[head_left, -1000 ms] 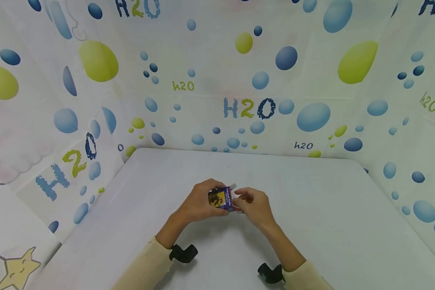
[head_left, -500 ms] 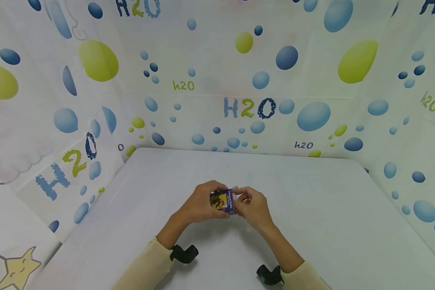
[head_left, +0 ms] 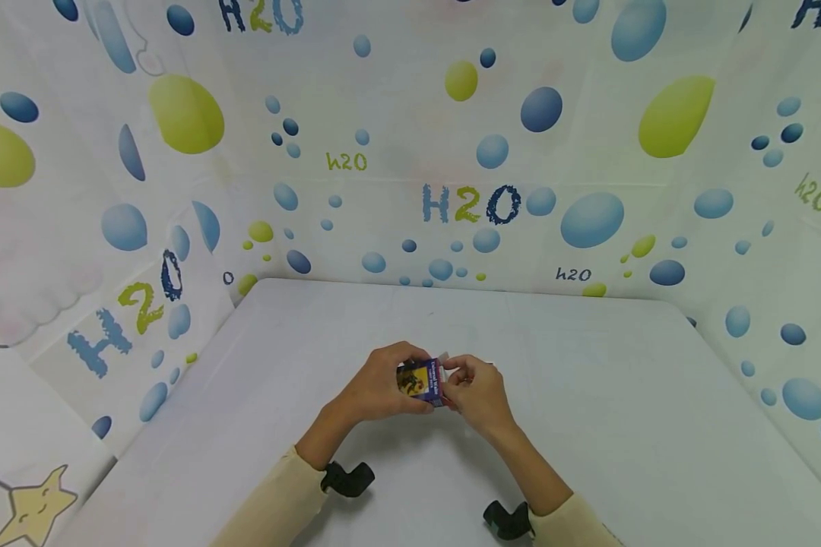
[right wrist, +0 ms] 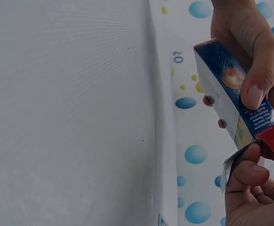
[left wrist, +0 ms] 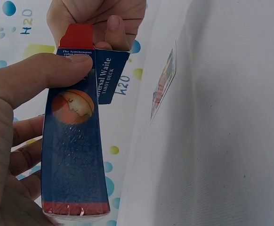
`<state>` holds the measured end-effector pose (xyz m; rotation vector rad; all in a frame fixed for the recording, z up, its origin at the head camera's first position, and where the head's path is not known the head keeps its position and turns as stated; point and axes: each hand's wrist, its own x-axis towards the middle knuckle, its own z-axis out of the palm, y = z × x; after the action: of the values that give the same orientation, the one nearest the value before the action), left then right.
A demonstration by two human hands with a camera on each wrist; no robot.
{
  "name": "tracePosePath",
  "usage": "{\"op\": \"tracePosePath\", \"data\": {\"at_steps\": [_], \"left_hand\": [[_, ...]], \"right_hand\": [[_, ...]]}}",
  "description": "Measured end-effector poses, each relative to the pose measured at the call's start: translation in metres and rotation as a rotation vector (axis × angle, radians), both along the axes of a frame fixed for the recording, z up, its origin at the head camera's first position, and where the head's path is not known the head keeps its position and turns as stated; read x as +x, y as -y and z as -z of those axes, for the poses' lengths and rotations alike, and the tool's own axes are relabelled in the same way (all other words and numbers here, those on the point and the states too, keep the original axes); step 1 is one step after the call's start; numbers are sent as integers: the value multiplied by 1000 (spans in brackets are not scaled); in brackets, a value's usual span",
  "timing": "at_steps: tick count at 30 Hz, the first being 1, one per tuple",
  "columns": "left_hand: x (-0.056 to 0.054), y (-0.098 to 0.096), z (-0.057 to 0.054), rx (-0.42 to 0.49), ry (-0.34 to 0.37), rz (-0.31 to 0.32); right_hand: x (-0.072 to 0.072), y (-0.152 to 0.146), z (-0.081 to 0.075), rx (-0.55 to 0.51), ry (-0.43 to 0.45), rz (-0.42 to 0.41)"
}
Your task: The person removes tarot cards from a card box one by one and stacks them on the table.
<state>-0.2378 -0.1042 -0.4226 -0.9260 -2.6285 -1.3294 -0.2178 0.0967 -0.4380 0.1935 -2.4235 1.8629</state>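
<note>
My left hand (head_left: 381,384) grips a small dark blue tarot deck box (head_left: 416,380) from its left, with the thumb along the narrow side. In the left wrist view the box's red end tab (left wrist: 77,36) stands out, and a printed lid flap (left wrist: 111,75) is folded outward. Against the opened end, my right hand (head_left: 477,391) has its fingers curled and pinches the flap (right wrist: 233,162) in the right wrist view. The inside of the box is hidden. A picture card (left wrist: 164,84), seen nearly edge-on, is beyond the hands in the left wrist view.
A white-covered table (head_left: 588,425) lies beneath both hands. Behind it and at the sides hangs a sheet (head_left: 397,99) printed with blue and green bubbles. Black wrist mounts (head_left: 347,479) stick out below the forearms.
The box has dropped slightly and turned a little. My right hand has shifted slightly left, closer around the open end. A small white edge now shows behind the right hand.
</note>
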Motion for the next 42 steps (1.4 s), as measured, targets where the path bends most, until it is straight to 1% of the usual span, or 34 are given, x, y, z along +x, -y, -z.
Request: {"op": "tracePosePath", "data": {"at_steps": [7, 13, 22, 38, 42], "left_hand": [[0, 0, 0, -3, -5, -4], [-1, 0, 0, 1, -3, -2], [-1, 0, 0, -7, -1, -3], [-2, 1, 1, -13, -10, -14], [-2, 0, 1, -9, -18, -16]], "right_hand": [[0, 0, -2, -3, 18, 12], [2, -1, -5, -62, 62, 12], [-1, -4, -2, -116, 115, -4], [-5, -8, 1, -172, 151, -52], [-5, -8, 3, -169, 146, -46]]}}
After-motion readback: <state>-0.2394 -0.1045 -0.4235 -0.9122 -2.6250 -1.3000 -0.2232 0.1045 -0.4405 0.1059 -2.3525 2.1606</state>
